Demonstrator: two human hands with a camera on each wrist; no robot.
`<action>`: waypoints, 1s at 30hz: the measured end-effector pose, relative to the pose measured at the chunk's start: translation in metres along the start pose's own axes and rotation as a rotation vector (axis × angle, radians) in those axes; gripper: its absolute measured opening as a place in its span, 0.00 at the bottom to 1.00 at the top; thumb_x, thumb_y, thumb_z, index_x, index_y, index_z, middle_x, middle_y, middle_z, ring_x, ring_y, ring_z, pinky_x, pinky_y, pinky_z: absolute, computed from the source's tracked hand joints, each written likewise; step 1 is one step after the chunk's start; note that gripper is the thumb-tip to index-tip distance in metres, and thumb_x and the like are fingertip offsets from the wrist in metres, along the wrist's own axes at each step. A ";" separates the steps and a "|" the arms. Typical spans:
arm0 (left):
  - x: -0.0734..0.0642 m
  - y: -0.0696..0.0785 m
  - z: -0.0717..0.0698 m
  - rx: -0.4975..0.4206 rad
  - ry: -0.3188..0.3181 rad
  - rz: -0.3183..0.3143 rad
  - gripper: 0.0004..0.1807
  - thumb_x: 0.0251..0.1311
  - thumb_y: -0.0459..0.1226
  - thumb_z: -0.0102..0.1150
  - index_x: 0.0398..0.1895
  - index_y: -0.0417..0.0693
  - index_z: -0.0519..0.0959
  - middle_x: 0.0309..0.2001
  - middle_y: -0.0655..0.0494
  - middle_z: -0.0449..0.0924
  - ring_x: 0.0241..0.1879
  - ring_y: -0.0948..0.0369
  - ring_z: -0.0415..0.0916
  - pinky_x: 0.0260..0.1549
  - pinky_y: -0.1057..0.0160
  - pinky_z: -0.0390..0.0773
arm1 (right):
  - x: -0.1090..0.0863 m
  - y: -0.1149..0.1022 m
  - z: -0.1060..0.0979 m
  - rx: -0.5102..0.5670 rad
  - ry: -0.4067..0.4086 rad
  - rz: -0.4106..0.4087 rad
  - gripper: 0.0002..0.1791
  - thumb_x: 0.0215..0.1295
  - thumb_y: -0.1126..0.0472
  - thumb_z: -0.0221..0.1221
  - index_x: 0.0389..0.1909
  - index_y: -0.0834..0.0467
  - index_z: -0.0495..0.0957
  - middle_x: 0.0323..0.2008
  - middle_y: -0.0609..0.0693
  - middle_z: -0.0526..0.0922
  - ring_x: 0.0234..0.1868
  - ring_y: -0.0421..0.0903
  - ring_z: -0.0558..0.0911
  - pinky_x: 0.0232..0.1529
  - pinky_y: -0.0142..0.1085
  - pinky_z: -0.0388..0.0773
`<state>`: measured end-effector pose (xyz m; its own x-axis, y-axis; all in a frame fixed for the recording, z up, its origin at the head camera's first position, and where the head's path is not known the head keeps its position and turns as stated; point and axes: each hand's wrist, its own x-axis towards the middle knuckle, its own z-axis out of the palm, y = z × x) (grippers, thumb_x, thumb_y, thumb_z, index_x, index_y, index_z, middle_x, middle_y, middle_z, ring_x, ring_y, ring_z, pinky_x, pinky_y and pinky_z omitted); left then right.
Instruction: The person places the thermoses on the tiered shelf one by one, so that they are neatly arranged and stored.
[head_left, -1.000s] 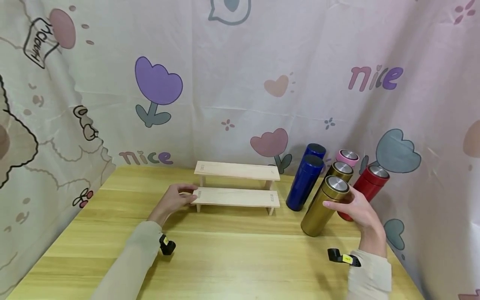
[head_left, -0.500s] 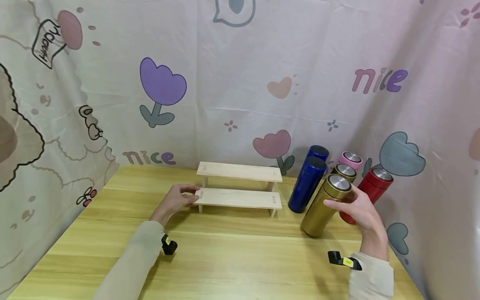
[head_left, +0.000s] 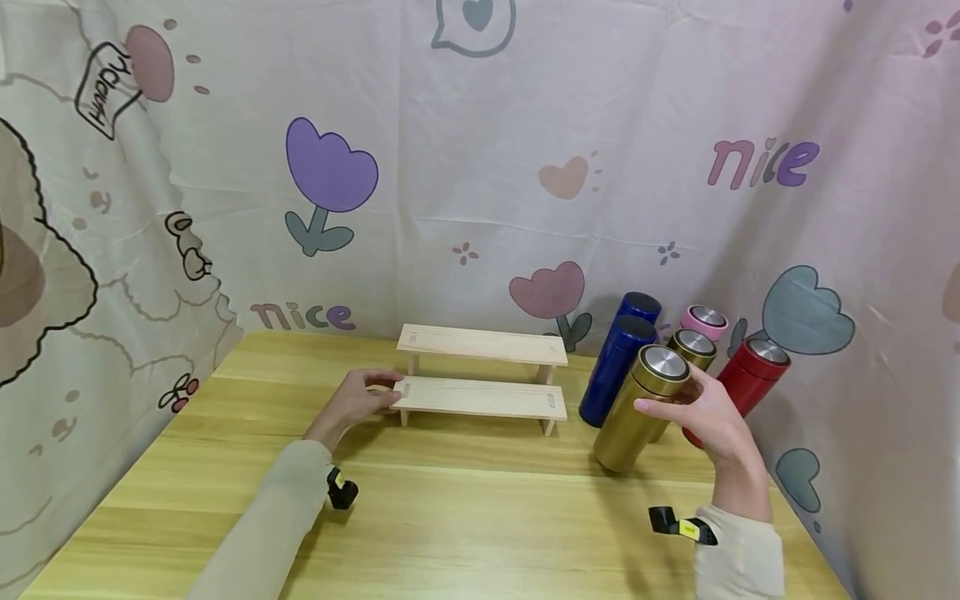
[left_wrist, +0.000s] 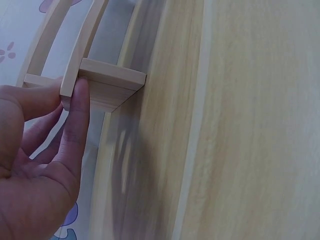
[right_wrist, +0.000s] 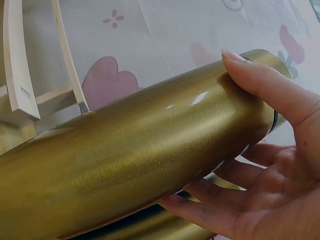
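In the head view my left hand [head_left: 356,402] is at the left end of a two-tier wooden rack [head_left: 480,397]. Thumb and fingers pinch the end of its lower board [left_wrist: 75,67], as the left wrist view shows. My right hand [head_left: 716,421] grips a gold thermos bottle [head_left: 628,423] near its silver-topped lid. The bottle leans a little, lid to the right, with its base close over the table. Seen from the right wrist, the thumb lies along one side of the bottle [right_wrist: 150,145] and the fingers curl round beneath.
Behind the held bottle stand two blue bottles [head_left: 617,375], another gold bottle [head_left: 694,343], a pink one [head_left: 705,320] and a red one [head_left: 752,379]. A printed curtain [head_left: 465,167] hangs behind the wooden table [head_left: 465,517].
My right hand has moved the gold thermos bottle slightly left, away from the other gold bottle. The left hand keeps its pinch on the rack. The head view has shifted slightly.
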<state>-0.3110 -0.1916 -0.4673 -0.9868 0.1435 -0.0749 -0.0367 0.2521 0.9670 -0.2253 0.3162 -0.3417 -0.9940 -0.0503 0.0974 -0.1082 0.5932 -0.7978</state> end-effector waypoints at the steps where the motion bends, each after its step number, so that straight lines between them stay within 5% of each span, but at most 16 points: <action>1: 0.000 0.000 0.000 -0.001 -0.001 -0.002 0.23 0.67 0.26 0.62 0.65 0.29 0.75 0.64 0.30 0.72 0.40 0.62 0.82 0.41 0.66 0.90 | 0.001 -0.002 0.001 -0.003 -0.003 -0.002 0.44 0.64 0.49 0.71 0.76 0.58 0.62 0.65 0.59 0.76 0.58 0.48 0.76 0.54 0.36 0.79; 6: 0.000 0.002 0.001 -0.005 0.009 -0.016 0.23 0.67 0.27 0.63 0.64 0.31 0.76 0.65 0.30 0.72 0.40 0.62 0.82 0.40 0.68 0.90 | 0.004 -0.013 0.004 -0.010 -0.017 -0.014 0.46 0.63 0.49 0.71 0.77 0.58 0.60 0.67 0.62 0.75 0.63 0.58 0.75 0.55 0.38 0.79; 15: -0.003 0.005 -0.002 0.049 0.002 0.024 0.21 0.67 0.27 0.63 0.62 0.30 0.77 0.63 0.29 0.74 0.39 0.61 0.83 0.41 0.63 0.91 | 0.012 -0.029 0.013 0.030 -0.024 -0.040 0.42 0.62 0.52 0.72 0.73 0.58 0.65 0.63 0.61 0.78 0.56 0.52 0.79 0.53 0.36 0.81; 30: -0.004 0.006 0.000 0.061 0.011 0.038 0.21 0.67 0.28 0.64 0.62 0.30 0.78 0.62 0.29 0.75 0.40 0.60 0.84 0.39 0.63 0.91 | 0.030 -0.068 0.024 0.038 -0.040 -0.134 0.42 0.61 0.52 0.73 0.73 0.54 0.67 0.64 0.59 0.79 0.61 0.56 0.79 0.61 0.42 0.79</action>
<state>-0.3075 -0.1906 -0.4617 -0.9890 0.1438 -0.0349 0.0106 0.3046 0.9524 -0.2477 0.2552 -0.2986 -0.9704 -0.1591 0.1815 -0.2397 0.5481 -0.8013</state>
